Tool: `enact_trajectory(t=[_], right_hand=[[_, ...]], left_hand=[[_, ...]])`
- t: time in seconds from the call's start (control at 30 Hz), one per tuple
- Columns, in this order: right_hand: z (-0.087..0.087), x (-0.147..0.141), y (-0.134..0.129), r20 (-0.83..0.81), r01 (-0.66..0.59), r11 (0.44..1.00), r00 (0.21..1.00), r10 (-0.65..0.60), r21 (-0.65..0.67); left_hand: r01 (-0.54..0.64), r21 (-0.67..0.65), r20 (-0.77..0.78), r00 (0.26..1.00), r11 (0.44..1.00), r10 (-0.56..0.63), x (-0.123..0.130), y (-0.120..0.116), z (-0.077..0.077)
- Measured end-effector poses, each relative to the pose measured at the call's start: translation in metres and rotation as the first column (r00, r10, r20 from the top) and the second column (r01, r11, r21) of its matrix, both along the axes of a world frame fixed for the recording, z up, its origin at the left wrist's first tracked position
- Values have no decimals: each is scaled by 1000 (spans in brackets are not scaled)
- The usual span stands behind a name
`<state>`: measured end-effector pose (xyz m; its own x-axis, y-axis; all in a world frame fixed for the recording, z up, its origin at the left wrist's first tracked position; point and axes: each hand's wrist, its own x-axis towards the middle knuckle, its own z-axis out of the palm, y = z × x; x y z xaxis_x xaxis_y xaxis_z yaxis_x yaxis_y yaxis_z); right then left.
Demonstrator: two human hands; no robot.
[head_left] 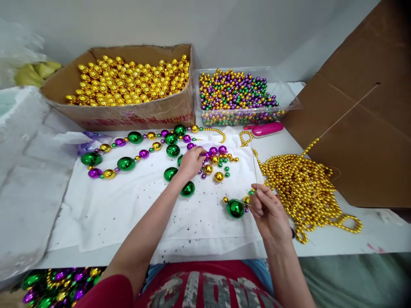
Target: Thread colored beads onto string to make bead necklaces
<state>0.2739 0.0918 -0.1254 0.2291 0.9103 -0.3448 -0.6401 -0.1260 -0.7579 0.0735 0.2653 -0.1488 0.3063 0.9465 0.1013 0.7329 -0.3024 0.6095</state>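
My left hand (192,163) reaches into a group of loose beads on a white cloth (128,214). Its fingertips are closed together among small purple beads; whatever they pinch is hidden. Close by lie a large green bead (187,188), a purple bead (222,149) and a gold bead (218,176). My right hand (269,208) is closed on a thin beading thread (255,167), which rises straight from its fingers; it could be wire. Beside these fingers sits a short strung cluster with a large green bead (235,208) and small gold, green and purple beads.
A beaded strand (126,163) stretches left. Behind stand a cardboard box (128,117) of gold beads and a clear tub (237,110) of small mixed beads. A pink tool (267,128) lies before the tub. Gold bead chain (298,188) is heaped right, beside a tall cardboard panel (359,128).
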Motion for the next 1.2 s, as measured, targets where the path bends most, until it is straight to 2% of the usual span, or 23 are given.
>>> enact_trajectory(t=[0.1, 0.23, 0.3, 0.33, 0.37, 0.4, 0.43, 0.5, 0.53, 0.6, 0.73, 0.83, 1.2], right_hand=[[-2, 0, -1, 17, 3, 1000, 1000, -3, -13], [-3, -4, -2, 65, -9, 999, 998, 11, -36], [-3, -7, -5, 136, -16, 998, 990, 23, -56], [-4, -8, -7, 191, -23, 997, 981, 37, -71], [-5, -9, -10, 255, -36, 995, 965, 58, -88], [-6, -11, -12, 323, -51, 993, 943, 83, -106], [-7, -12, -15, 386, -68, 990, 916, 111, -124], [-8, -13, -21, 485, -106, 982, 858, 170, -158], [-7, -14, -23, 519, -126, 977, 831, 198, -171], [-6, -15, -27, 568, -162, 969, 787, 240, -185], [-3, -16, -29, 624, -187, 963, 734, 269, -196], [-3, -16, -29, 640, -179, 963, 720, 268, -201], [-8, -19, -27, 610, -166, 962, 747, 265, -215]], left_hand=[[24, 34, -130, 991, 999, -19, 16, 5, -6], [34, -1, -122, 992, 999, -34, 27, 6, -13], [6, -34, 8, 1000, 999, -6, 24, 5, -9], [-12, -95, 152, 988, 995, 27, 20, 3, -6], [-15, -189, 336, 939, 982, 79, 15, 1, -2], [12, -300, 520, 840, 954, 153, 9, -3, 2], [68, -401, 662, 711, 914, 238, 4, -8, 6], [184, -515, 786, 492, 838, 375, -4, -20, 12], [214, -539, 803, 424, 815, 420, -7, -25, 13], [228, -568, 808, 341, 791, 481, -9, -35, 14], [230, -595, 802, 233, 771, 550, -8, -41, 12], [232, -602, 798, 204, 764, 567, -7, -41, 11], [252, -588, 807, 254, 769, 534, -4, -48, 12]])
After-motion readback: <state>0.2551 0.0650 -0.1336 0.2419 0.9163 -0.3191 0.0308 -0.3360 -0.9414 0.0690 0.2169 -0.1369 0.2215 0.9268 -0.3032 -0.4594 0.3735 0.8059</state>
